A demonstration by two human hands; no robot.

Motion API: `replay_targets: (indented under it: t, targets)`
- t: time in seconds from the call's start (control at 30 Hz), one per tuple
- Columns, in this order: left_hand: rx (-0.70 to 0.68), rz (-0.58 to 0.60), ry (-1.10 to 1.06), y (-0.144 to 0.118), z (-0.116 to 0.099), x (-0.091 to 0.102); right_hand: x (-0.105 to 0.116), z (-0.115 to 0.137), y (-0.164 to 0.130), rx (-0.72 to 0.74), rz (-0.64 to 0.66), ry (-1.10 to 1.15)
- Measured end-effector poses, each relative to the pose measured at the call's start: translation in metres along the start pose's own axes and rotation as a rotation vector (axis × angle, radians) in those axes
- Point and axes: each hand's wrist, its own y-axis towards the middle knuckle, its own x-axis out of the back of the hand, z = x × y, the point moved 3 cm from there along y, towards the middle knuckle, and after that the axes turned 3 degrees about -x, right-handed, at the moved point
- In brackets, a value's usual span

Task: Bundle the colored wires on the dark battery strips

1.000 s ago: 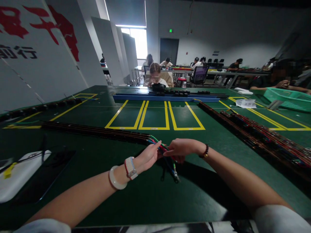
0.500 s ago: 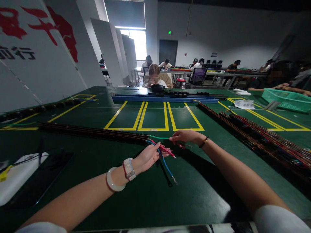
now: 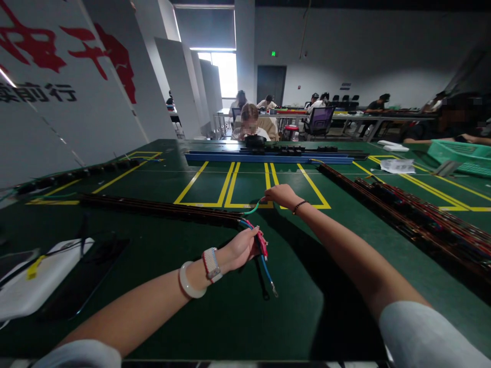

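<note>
A long dark strip (image 3: 164, 208) lies across the green table, with coloured wires coming out of its right end. My left hand (image 3: 243, 249) is closed around the red wires (image 3: 262, 244) and a blue wire (image 3: 265, 266) just past that end. The blue wire hangs below the fingers and ends in a bare metal lug (image 3: 274, 291). Above and to the right, my right hand (image 3: 283, 196) pinches the free end of a green wire (image 3: 251, 209), which bends upward from the strip. The tip of the green wire is hidden in the fingers.
Bundles of wired strips (image 3: 429, 225) lie along the right. A blue channel (image 3: 268, 157) with black parts spans the far side. A white device (image 3: 46, 276) and a dark flat panel (image 3: 86, 278) lie at left. A green basket (image 3: 460, 153) stands far right, near another person.
My right hand has lifted and moved slightly away from me, bending the green wire upward. My left hand has kept its hold, and the red wires now point more downward.
</note>
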Motion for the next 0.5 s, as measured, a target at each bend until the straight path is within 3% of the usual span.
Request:
replay_targets:
  t: [0.1, 0.2, 0.27, 0.37, 0.43, 0.5]
  targets:
    - [0.009, 0.012, -0.008, -0.001, -0.001, 0.000, -0.003, 0.001, 0.009, 0.025, 0.013, 0.009]
    - [-0.012, 0.042, -0.041, -0.002, -0.002, 0.000, -0.005, -0.004, -0.002, 0.052, 0.031, 0.021]
    - [-0.022, 0.059, -0.067, -0.001, -0.001, 0.000, -0.002, -0.006, -0.020, 0.067, -0.003, 0.020]
    - [-0.041, 0.059, -0.105, 0.002, 0.001, 0.002, 0.009, 0.001, -0.057, 0.136, -0.176, 0.084]
    - [-0.057, 0.058, -0.135, 0.005, 0.002, 0.002, 0.018, 0.015, -0.085, 0.259, -0.247, 0.203]
    - [-0.065, 0.046, -0.160, 0.007, 0.003, 0.003, 0.022, 0.032, -0.110, 0.411, -0.222, 0.317]
